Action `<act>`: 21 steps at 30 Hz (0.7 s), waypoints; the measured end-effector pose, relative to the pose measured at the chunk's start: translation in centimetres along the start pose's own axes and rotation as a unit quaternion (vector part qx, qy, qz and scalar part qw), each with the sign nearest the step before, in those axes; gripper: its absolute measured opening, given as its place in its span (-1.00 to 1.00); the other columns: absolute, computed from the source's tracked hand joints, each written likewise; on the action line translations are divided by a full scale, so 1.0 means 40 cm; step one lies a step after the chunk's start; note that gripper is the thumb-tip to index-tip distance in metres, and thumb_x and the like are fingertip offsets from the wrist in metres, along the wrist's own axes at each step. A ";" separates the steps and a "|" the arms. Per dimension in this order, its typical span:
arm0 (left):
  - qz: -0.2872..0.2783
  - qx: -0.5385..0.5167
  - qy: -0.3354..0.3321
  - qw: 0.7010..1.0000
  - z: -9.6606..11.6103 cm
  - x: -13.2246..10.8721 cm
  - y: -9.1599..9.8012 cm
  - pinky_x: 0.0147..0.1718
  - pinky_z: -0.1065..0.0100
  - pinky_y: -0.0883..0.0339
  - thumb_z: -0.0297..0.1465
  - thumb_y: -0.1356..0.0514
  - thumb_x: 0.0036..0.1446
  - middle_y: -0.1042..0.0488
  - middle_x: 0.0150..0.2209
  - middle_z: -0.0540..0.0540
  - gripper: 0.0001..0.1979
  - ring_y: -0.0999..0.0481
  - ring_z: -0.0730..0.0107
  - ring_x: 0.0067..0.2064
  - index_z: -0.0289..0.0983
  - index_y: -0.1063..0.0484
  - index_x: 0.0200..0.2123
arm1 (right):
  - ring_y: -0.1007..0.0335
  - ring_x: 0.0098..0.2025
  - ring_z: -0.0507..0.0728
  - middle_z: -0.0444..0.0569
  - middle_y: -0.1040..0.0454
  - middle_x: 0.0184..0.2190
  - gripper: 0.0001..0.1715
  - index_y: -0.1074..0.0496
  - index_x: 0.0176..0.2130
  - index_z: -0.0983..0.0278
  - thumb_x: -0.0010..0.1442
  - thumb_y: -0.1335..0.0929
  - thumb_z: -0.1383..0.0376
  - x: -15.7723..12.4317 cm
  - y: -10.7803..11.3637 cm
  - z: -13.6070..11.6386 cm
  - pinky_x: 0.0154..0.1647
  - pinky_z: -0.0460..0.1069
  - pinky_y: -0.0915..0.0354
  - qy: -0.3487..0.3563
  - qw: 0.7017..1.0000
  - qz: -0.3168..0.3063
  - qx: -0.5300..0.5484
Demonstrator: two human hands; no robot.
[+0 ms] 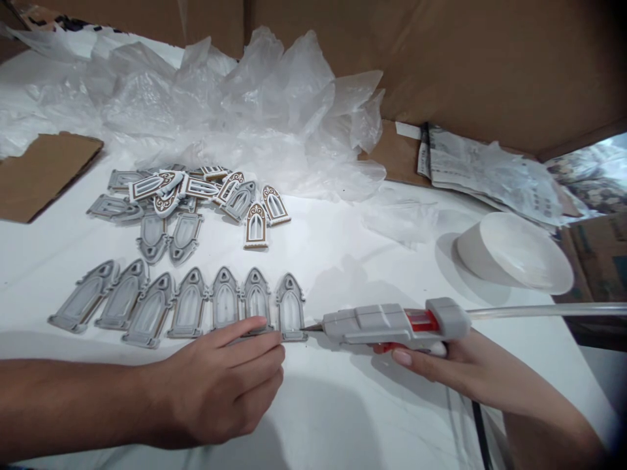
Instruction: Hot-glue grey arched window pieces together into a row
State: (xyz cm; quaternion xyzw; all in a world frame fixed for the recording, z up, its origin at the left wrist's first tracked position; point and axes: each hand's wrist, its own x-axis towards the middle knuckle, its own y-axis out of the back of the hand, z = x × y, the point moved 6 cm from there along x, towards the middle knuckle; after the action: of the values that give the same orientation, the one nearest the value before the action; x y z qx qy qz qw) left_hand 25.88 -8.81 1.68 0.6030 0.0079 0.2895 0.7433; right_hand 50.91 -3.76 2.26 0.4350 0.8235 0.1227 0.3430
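My right hand (455, 372) grips a grey and red glue gun (382, 324) from below. The gun's metal tip is at the base of the rightmost grey arched window piece (290, 308). Curled low over the row's right end, my left hand (230, 382) has its index finger at the base of the neighbouring grey piece (257, 297). Its thumb, and whatever lies under the fingers, is hidden. Several more grey arched pieces (189, 303) stretch leftward in a row, backs up.
Behind the row lies a pile of white and gold window pieces (255, 227) mixed with grey-backed ones. Crumpled clear plastic bags (235, 104) cover the back. Cardboard (46, 173) is at left; a white bowl (514, 254) and newspaper (490, 171) are at right. A clear glue stick (543, 311) extends behind the gun.
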 end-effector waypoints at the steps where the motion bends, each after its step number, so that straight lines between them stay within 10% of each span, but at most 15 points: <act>1: -0.001 0.001 -0.001 1.000 0.000 0.000 0.000 0.37 0.26 0.15 -0.48 -0.15 0.22 -0.54 -0.11 -0.05 -0.89 -0.42 0.36 0.04 -0.31 -0.48 -0.22 | -0.43 -0.40 0.09 -0.09 -0.53 -0.45 -0.70 -0.55 -0.31 0.19 0.14 -0.41 0.02 0.000 0.000 0.001 -0.29 -0.07 -0.42 0.002 1.000 0.001 0.005; 21: 0.036 0.005 -0.012 0.999 0.003 0.005 0.013 0.34 0.28 0.00 -0.49 -0.15 0.20 -0.57 -0.15 -0.07 -0.86 -0.46 0.35 0.01 -0.35 -0.50 -0.21 | -0.52 -0.23 0.15 -0.06 -0.61 -0.29 -0.69 -0.58 -0.23 0.17 0.13 -0.41 0.03 0.004 -0.003 0.018 -0.14 -0.04 -0.44 -0.004 0.999 -0.040 0.026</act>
State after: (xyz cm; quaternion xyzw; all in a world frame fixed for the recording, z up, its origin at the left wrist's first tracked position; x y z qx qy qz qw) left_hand 25.86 -8.77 2.25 0.6105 -0.0216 0.3087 0.7291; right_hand 51.24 -3.78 1.61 0.4109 0.8418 0.0851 0.3396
